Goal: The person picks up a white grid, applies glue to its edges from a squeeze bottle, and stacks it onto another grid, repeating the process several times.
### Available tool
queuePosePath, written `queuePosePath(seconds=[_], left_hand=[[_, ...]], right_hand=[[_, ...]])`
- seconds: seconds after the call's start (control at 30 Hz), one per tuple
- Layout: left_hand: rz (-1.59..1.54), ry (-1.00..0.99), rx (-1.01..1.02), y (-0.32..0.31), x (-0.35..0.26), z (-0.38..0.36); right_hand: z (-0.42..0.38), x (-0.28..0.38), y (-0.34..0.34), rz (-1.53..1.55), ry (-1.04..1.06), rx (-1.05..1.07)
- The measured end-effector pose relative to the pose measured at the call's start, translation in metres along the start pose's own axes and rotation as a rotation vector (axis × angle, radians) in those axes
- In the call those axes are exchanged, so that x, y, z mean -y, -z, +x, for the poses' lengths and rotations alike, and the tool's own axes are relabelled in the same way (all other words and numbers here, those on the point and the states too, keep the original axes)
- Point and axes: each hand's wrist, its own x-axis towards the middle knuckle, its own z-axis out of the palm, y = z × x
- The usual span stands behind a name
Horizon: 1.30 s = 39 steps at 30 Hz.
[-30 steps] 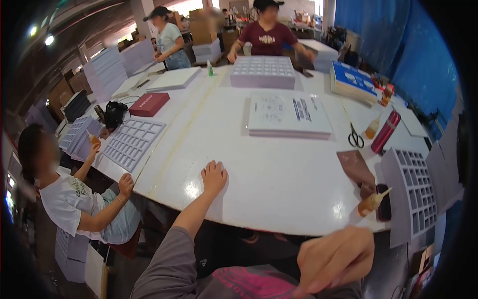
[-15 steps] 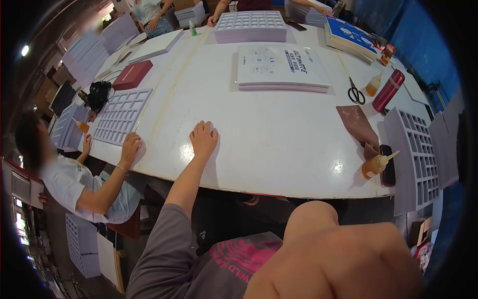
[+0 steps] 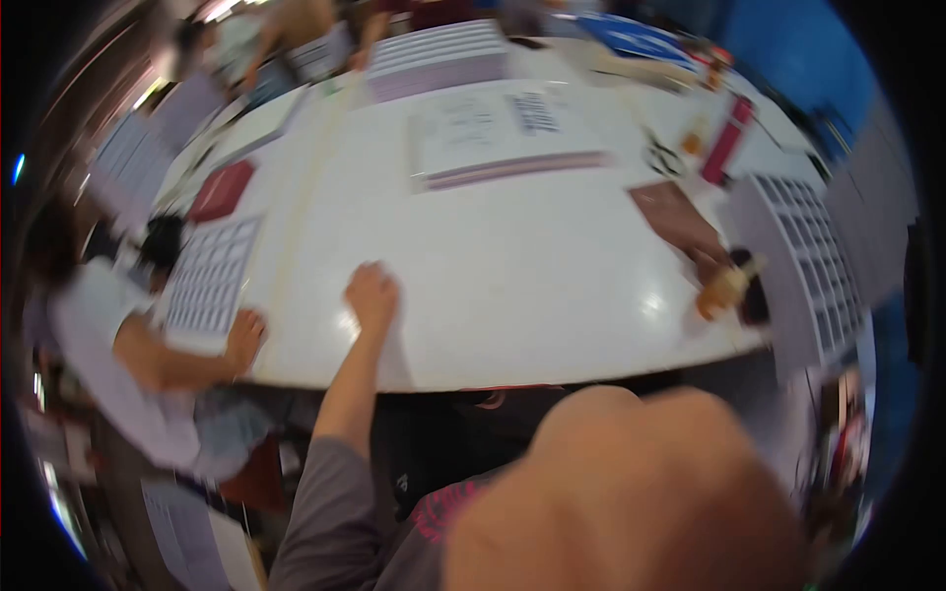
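Note:
My left hand [image 3: 372, 295] rests on the white table [image 3: 493, 281] near its front edge. Its fingers look drawn together but are smeared by motion, and I see no object at it. Very large and close to the camera, my right hand [image 3: 631, 502] is raised in front of my chest. Its blurred back faces me, hiding the fingers and anything they may hold. Beyond my left hand lies a stack of printed white sheets [image 3: 463, 148].
A seated person [image 3: 133, 364] has a hand by a white compartment tray [image 3: 212, 276] at left. To the right are scissors [image 3: 662, 156], a red flask [image 3: 727, 138], a brown cloth [image 3: 680, 222], a glue bottle [image 3: 724, 291] and stacked compartment trays [image 3: 803, 256]. More people stand at the far side.
The whole view has shifted and blurred as my head moves. My left hand's fingers were spread on the table and now look closer together. My right hand stays raised near the camera.

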Motion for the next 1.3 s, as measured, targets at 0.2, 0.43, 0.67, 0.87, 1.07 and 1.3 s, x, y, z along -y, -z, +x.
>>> queuePosePath(seconds=[0.2, 0.43, 0.67, 0.87, 1.07, 1.3], left_hand=[[-0.043, -0.021, 0.063, 0.007, 0.001, 0.006], [0.102, 0.066, 0.254, 0.027, -0.018, 0.002], [0.119, 0.067, 0.251, 0.028, -0.023, 0.001], [0.091, 0.056, 0.223, 0.026, -0.021, -0.001], [0.055, 0.047, 0.165, 0.019, -0.015, -0.004], [0.011, 0.03, 0.107, 0.023, -0.018, -0.007]], right_hand=[[-0.077, 0.062, 0.06, -0.37, -0.238, -0.458], [-0.206, 0.241, 0.012, -1.427, 0.333, -1.503], [-0.314, 0.428, -0.044, -2.257, 0.579, -2.121], [-0.32, 0.458, -0.045, -1.033, 0.485, -2.181], [-0.301, 0.478, -0.055, -0.644, 0.569, -2.313], [-0.344, 0.531, -0.051, -0.619, 0.437, -2.61]])
